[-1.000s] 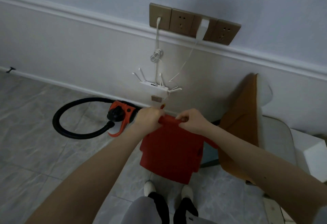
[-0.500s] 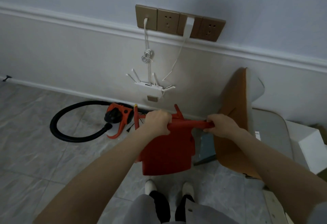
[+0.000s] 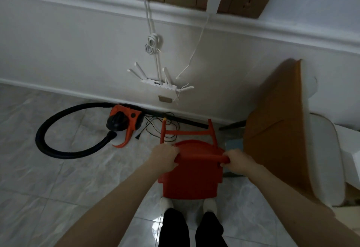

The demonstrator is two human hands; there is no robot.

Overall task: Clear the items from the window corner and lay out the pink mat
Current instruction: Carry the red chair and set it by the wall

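Left hand (image 3: 164,156) and right hand (image 3: 238,162) grip red plastic chair (image 3: 191,176) top edge, above tiled floor (image 3: 58,168). Orange vacuum with black hose (image 3: 124,121) left; brown cushioned chair (image 3: 280,129) just right.

One head-worn view looks steeply down, close over the floor (image 3: 58,168), facing the wall (image 3: 78,51).

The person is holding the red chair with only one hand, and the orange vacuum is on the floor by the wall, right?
Not quite. The head view shows both hands on the red chair: left hand and right hand each grip its top edge. The orange vacuum does sit on the floor by the wall.
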